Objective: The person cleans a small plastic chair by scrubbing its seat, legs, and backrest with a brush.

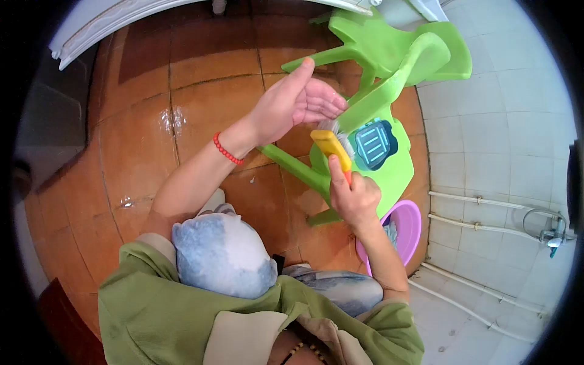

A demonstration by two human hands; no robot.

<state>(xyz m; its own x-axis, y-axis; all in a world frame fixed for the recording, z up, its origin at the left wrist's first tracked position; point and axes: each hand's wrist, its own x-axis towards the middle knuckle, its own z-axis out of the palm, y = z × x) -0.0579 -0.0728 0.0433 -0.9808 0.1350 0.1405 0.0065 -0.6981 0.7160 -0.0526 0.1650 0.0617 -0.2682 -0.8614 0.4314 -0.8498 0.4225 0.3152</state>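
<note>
My right hand (356, 196) is wrapped round the handle of a yellow and orange brush (331, 146) with white bristles. The bristles are against or close to a green plastic chair (386, 176), beside its armrest. My left hand (298, 100), with a red bead bracelet (227, 149) at the wrist, is held up left of the armrest, thumb apart and fingers spread a little, with nothing in it. Whether its fingertips touch the chair I cannot tell. A dark teal slotted soap dish (374, 143) lies on the chair seat, right of the brush.
Another green chair (365, 45) stands behind. A pink basin (412, 222) with cloth inside is on the tiled floor (137, 146), near my right forearm. White pipes (474, 200) and a tap (555, 233) run along the right wall. A grey box-like object (58, 115) stands at left.
</note>
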